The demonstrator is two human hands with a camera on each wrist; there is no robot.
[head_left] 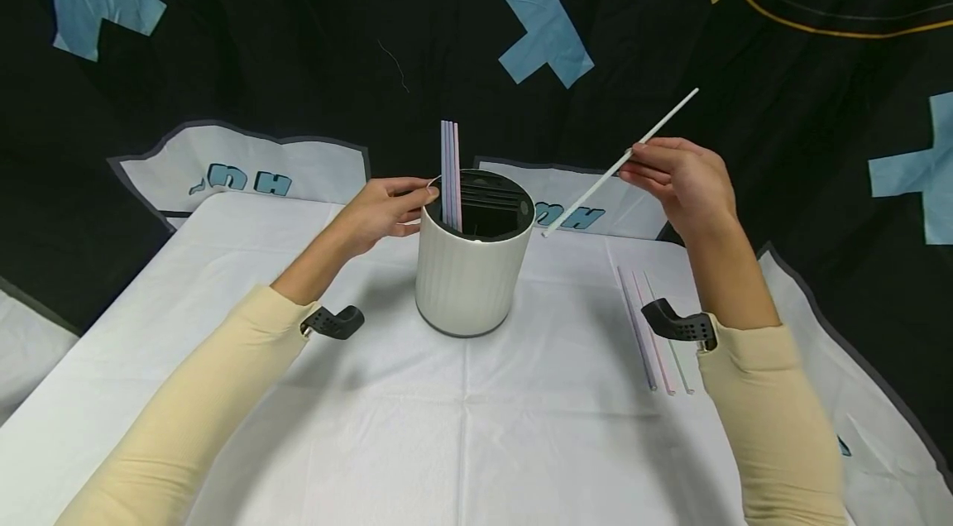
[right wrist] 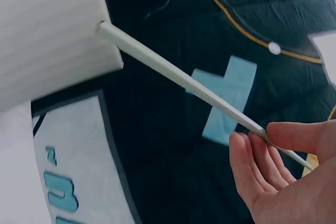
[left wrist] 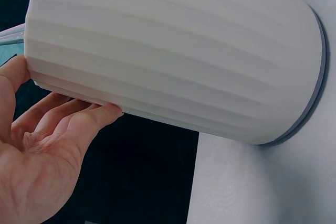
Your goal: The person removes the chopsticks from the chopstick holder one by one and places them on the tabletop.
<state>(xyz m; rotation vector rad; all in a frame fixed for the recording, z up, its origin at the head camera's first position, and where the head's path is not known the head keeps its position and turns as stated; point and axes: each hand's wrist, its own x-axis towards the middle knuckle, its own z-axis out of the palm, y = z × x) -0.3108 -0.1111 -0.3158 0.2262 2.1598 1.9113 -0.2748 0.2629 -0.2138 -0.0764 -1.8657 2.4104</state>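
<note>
A white ribbed round holder [head_left: 469,282] with a black slotted top stands upright on the table. My left hand [head_left: 389,212] holds it by its left side, thumb at the rim; in the left wrist view the fingertips [left wrist: 113,111] of that hand touch the ribbed wall. Several purple and pink straws [head_left: 450,170] stand in the left part of the holder. To the right, my right hand [head_left: 688,179] pinches a white straw [head_left: 596,187] between thumb and fingers. This straw slants through the air, its lower end close to the holder's right rim.
A purple straw [head_left: 637,332], a pink straw [head_left: 655,336] and a green straw [head_left: 670,336] lie side by side on the white cloth [head_left: 402,443] at the right. Behind the table hangs a black cloth [head_left: 298,54] with blue tape [head_left: 547,26] on it.
</note>
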